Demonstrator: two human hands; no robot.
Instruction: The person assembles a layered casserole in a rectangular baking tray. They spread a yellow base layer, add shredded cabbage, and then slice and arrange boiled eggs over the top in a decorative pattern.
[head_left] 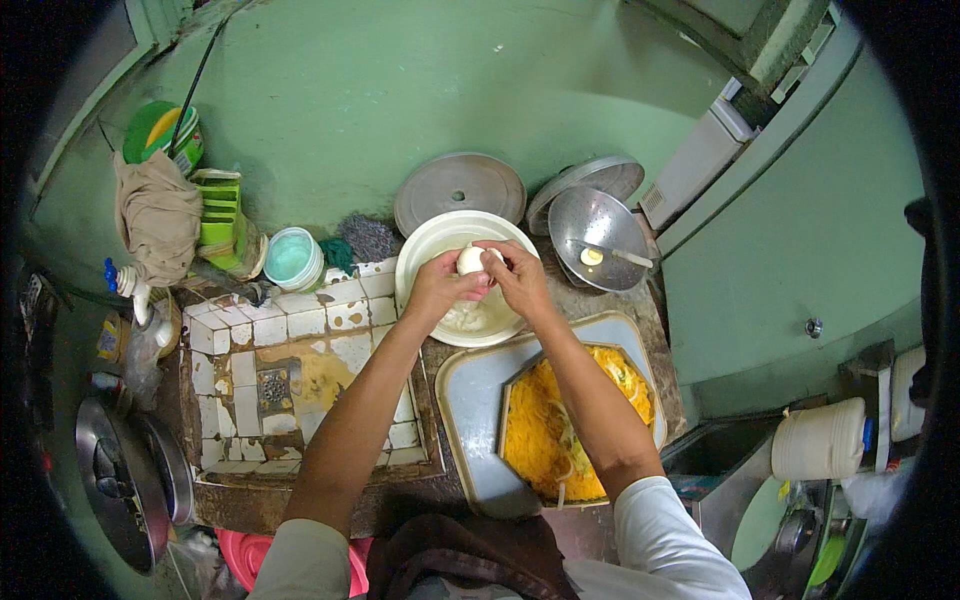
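A smooth white boiled egg (471, 261) is held between my left hand (443, 284) and my right hand (517, 283), fingers closed round it from both sides. Both hands are over a white basin (412, 262) with cloudy water and pale bits, perhaps eggshell, in it. Right of the basin stands a metal wok (580, 215). Across it lies a knife (625, 255), beside a piece of egg (591, 257) with yellow yolk showing. Below my right forearm, an octagonal platter of orange-yellow food (540, 440) rests on a pale blue tray (465, 400).
Left of the basin is a white-tiled sink (245, 370) with a drain. Behind it stand a tub of green paste (292, 258) and a green rack (220, 215). Round metal lids (460, 193) lean on the green wall. A blue-handled tap (125, 280) is at far left.
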